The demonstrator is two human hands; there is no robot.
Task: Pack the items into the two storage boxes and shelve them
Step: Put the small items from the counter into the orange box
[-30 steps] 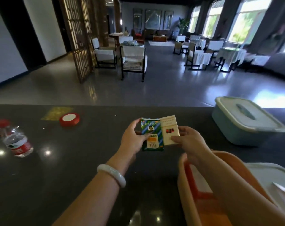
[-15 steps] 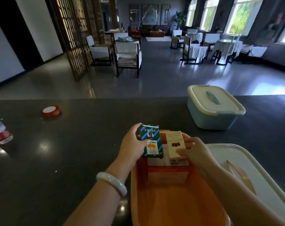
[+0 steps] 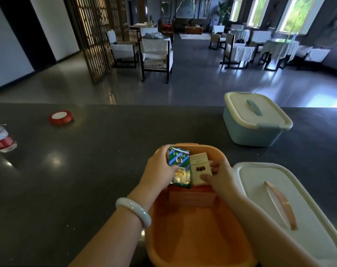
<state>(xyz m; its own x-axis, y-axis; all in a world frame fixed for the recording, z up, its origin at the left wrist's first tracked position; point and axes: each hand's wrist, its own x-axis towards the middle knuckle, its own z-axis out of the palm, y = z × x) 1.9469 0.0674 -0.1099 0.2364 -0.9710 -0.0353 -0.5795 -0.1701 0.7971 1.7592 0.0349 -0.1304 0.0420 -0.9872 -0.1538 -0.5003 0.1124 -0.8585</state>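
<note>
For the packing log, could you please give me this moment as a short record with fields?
left hand: left hand grips the green striped packet over the orange box
right hand: right hand pinches the beige carton beside the packet
orange box: open, with an orange carton already inside at the far end
orange box lid: white lid lies on the counter, right of the box
blue box: lid on, farther back on the right
loose items: red tape roll and water bottle at left
</note>
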